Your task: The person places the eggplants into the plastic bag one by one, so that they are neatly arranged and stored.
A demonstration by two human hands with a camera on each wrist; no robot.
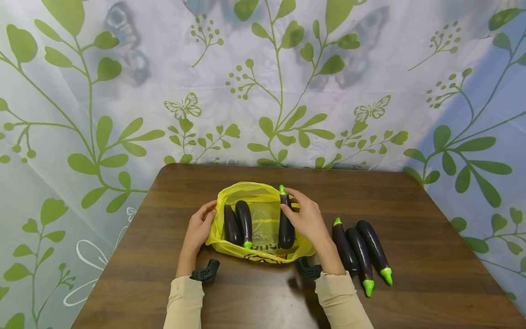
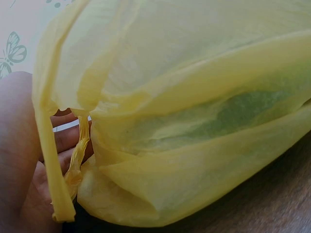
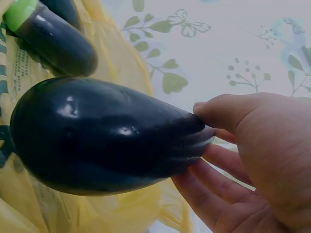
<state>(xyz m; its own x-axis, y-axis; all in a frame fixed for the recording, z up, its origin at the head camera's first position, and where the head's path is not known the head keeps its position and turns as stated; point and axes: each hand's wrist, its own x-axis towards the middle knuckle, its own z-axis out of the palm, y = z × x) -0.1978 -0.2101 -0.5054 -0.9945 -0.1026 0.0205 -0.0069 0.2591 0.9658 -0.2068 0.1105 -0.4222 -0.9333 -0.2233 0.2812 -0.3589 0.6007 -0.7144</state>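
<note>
A yellow plastic bag [image 1: 228,249] lies with its mouth spread wide on the table. Its left rim is held by my left hand [image 1: 200,225]; in the left wrist view the bag's film hides part of the fingers [image 2: 65,138]. My right hand [image 1: 308,218] grips a dark purple eggplant [image 1: 286,233] near its bright green stem, over the right side of the bag's opening. In the right wrist view the thumb and fingers close round its narrow end, while the thick end [image 3: 97,136] points away. Two more eggplants [image 1: 244,219] lie side by side inside the bag, at its left.
To the right of the bag, three eggplants [image 1: 360,256] lie together on the brown wooden table [image 1: 415,214], close to my right forearm. Behind the table hangs a pale cloth [image 1: 230,119] with green leaves and butterflies.
</note>
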